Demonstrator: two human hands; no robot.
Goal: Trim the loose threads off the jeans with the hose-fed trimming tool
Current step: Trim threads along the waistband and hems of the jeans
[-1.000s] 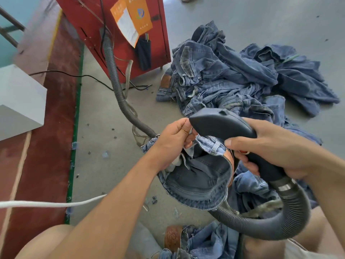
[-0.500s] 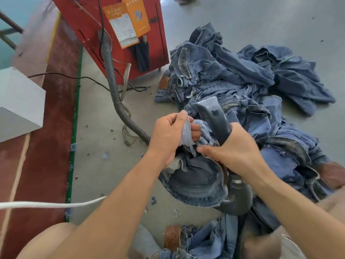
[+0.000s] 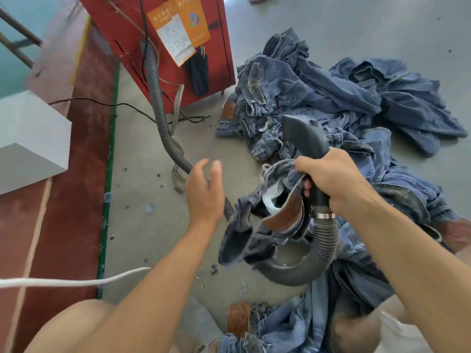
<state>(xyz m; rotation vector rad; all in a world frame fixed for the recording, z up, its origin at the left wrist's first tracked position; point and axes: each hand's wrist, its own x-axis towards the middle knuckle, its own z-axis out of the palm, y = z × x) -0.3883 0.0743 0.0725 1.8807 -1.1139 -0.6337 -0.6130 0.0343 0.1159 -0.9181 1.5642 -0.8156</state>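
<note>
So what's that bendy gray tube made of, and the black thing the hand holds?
The hose looks like ribbed gray plastic, with ridges all along its curve. The trimming tool, gripped by the right hand, looks like smooth matte black plastic, though rubber is possible.

The jeans (image 3: 257,233) were soft blue cloth with a brown leather-like patch. The trimming tool (image 3: 304,136) was smooth, dull dark plastic. Its hose (image 3: 323,248) was ridged grey plastic with a shiny metal clamp (image 3: 326,215). The floor (image 3: 142,233) looked smooth and grey.
</note>
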